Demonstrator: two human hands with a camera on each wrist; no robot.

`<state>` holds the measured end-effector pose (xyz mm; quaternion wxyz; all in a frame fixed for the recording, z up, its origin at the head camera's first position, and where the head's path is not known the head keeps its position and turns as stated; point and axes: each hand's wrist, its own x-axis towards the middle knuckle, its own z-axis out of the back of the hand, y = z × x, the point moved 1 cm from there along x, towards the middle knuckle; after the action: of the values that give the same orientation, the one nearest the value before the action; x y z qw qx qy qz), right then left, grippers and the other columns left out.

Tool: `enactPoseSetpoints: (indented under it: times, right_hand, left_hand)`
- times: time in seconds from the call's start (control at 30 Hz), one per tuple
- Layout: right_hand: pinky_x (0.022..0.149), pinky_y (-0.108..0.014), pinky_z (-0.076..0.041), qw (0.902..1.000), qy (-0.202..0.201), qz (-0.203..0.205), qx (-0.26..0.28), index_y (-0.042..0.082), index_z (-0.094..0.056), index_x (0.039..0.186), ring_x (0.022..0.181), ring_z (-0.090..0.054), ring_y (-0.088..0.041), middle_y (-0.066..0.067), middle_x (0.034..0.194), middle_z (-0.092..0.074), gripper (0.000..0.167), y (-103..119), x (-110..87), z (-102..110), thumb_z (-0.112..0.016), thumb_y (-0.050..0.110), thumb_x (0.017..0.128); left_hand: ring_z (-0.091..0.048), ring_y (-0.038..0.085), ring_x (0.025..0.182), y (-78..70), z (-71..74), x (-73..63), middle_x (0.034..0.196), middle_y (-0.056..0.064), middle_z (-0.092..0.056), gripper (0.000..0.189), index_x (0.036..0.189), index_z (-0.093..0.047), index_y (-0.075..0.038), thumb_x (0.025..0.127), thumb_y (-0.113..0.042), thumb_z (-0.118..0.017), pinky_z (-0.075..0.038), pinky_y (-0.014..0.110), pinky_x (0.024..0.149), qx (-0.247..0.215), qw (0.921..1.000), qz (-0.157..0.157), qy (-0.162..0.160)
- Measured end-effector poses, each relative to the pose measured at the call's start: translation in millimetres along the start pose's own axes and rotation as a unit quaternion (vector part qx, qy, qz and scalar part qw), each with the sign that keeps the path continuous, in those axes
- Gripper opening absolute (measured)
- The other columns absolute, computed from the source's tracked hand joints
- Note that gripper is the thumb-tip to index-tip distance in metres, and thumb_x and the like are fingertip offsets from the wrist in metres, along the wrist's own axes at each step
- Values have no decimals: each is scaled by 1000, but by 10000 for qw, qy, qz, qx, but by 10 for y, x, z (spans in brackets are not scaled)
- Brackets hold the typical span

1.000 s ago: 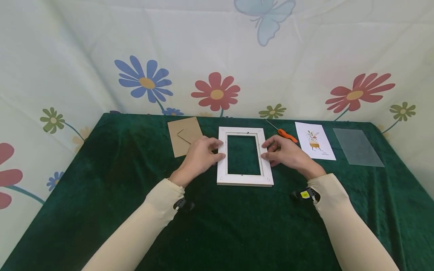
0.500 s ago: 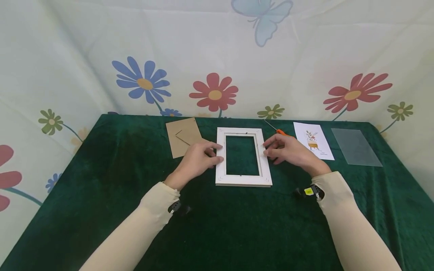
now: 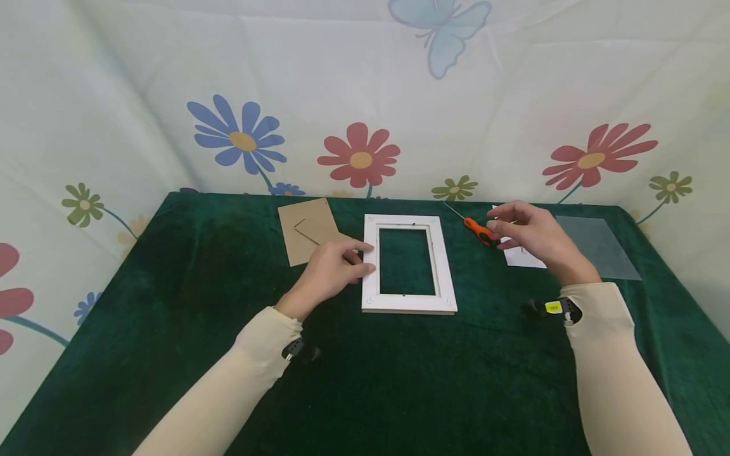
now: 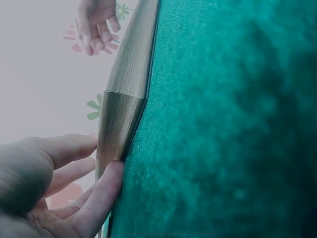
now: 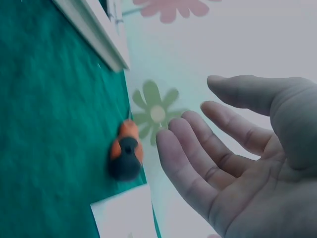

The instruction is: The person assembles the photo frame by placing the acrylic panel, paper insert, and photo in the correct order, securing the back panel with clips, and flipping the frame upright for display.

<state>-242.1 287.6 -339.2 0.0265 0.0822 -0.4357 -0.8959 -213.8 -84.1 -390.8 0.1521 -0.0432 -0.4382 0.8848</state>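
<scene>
Left grip (image 3: 331, 268) pinching, right grip (image 3: 535, 235) aloft

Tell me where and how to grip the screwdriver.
Probably by the thick handle, from above and the near right: the screwdriver lies on the green cloth, handle toward the right hand, thin shaft pointing toward the far edge.

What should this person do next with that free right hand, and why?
Probably reach the right hand over to the clear sheet and pick it up. That hand holds nothing, the left hand grips the white frame, and green cloth shows through its opening. The sheet likely belongs in there before the printed card.
</scene>
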Motion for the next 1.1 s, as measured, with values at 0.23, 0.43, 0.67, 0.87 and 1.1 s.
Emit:
enactPoseSetpoints:
  times: [0.23, 0.43, 0.67, 0.87, 1.1]
  right_hand:
    - [100, -36, -56, 9988, -384, -237, 164, 6, -46, 156, 122, -63, -34, -19, 148, -55, 66, -200, -10, 217, -60, 47, 107]
    - [100, -33, -55, 9966, -736, -331, 161, 5, -46, 156, 124, -60, -32, -19, 150, -54, 71, -354, 3, 330, -61, 52, 105]
    - [111, -60, -45, 9952, -860, -449, 96, 4, -42, 158, 128, -57, -40, -24, 153, -49, 77, -445, -24, 387, -59, 57, 104]
    - [111, -64, -43, 9935, -1008, -527, 66, 2, -38, 160, 134, -52, -46, -28, 158, -44, 81, -525, -28, 410, -59, 56, 104]
    - [110, -63, -44, 9911, -1165, -639, 37, 0, -37, 161, 135, -51, -50, -30, 160, -41, 80, -626, -28, 428, -60, 52, 105]
  left_hand:
    - [-74, 20, 78, 19, -7, 8, 100, 12, -69, 41, 136, -71, -6, 97, -12, -80, -64, 34, 78, -22, 10000, 40, -15]
    - [-73, 20, 79, 11, -5, 5, 100, 12, -70, 40, 136, -71, -6, 97, -12, -80, -64, 35, 78, -29, 10000, 44, -17]
    - [-73, 20, 79, -4, -3, -3, 99, 11, -69, 40, 136, -71, -6, 97, -11, -80, -63, 34, 77, -75, 10000, 48, -1]
    - [-73, 20, 79, -4, -4, 3, 100, 12, -69, 40, 136, -71, -5, 97, -11, -80, -63, 34, 77, -100, 9999, 9, 4]
    - [-72, 21, 80, 15, -3, 8, 100, 12, -69, 40, 136, -71, -6, 97, -11, -80, -63, 33, 77, -94, 10000, 13, 13]
